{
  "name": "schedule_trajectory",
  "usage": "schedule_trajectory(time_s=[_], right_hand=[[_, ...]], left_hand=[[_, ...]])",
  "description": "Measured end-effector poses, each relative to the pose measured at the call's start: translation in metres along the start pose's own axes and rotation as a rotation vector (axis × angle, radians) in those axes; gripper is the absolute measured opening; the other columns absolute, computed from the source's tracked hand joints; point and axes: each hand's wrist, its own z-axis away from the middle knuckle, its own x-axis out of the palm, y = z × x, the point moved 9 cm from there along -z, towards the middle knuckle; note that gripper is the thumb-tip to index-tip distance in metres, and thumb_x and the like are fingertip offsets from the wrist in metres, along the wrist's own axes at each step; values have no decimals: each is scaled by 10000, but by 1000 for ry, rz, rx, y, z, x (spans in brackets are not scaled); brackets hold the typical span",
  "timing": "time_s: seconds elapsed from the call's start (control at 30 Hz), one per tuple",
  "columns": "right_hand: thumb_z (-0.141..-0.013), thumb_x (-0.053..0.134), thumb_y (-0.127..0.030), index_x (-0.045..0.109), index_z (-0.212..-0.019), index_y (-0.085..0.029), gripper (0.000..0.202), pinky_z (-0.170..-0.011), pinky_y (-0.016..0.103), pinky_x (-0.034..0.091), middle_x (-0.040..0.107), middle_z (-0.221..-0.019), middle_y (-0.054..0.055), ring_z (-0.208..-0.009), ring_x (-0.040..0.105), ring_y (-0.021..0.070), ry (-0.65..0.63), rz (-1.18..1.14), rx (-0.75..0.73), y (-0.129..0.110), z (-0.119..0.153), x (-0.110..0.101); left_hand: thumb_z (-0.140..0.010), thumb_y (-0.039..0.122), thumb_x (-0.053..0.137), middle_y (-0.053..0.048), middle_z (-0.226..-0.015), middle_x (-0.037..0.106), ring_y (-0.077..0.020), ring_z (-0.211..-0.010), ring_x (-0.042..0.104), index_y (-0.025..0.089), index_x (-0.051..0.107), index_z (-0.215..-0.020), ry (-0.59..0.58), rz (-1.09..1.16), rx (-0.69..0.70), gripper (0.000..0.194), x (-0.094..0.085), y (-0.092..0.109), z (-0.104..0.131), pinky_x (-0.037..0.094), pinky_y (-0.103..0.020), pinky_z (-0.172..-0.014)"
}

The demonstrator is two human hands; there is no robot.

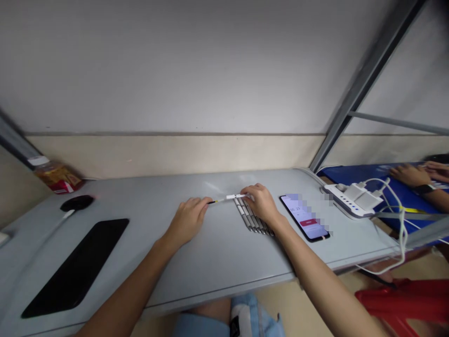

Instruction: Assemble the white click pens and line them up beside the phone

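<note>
Near the middle of the grey table [210, 252], my left hand [189, 217] pinches a thin refill-like rod [218, 201] with a dark end at the fingertips. My right hand [260, 201] holds a white pen barrel [233, 196], its fingers closed round the right end. The rod's pale tip points at the barrel's left end, with a small gap seeming to lie between them. Several grey and white pens [247, 217] lie side by side, slanted, under and beside my right hand, which partly hides them.
To the right lie a lit phone [305, 217] and a white power strip [345, 201] with plugs and cables. A black mat [77, 267], a black cabled device [77, 202] and a bottle [58, 177] are at left. Another person's hands [412, 175] are at far right.
</note>
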Motion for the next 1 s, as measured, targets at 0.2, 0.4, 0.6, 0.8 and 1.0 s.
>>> schedule_trajectory(time_s=[0.2,0.4,0.6,0.8,1.0], right_hand=[[-872,592,-134,707,-954,-209,160,-776,334,386,723,-896,64,-840,552,213,-31,-72,-45,-8,1,5],[-879,613,-173,715,-980,-209,148,-814,329,403,719,-952,61,-845,565,192,-46,-190,-128,-30,3,10],[-861,649,-175,735,-967,-213,141,-831,319,430,727,-937,51,-864,579,183,-39,-318,-139,-36,3,6],[-839,685,-248,751,-948,-209,134,-765,297,438,728,-902,57,-821,597,172,-62,-448,-50,-28,2,11],[-938,482,-452,681,-1027,-178,349,-555,237,365,569,-589,-19,-548,481,116,-208,-641,181,-15,5,29]], left_hand=[[-990,295,321,-46,-977,671,-219,-910,586,240,573,-1116,-52,-1,-25,287,3,3,0,410,-359,-794],[-995,330,313,-45,-949,631,-200,-878,565,203,549,-1022,-48,98,-17,269,5,10,0,416,-360,-816],[-990,323,317,-43,-894,595,-199,-864,540,196,546,-934,-71,102,8,268,7,13,0,422,-358,-807],[-988,310,322,-43,-892,593,-197,-857,520,196,549,-950,-63,129,37,257,6,14,0,415,-346,-792],[-994,304,309,-45,-944,604,-204,-907,507,205,553,-960,-57,111,65,265,0,19,0,399,-352,-825]])
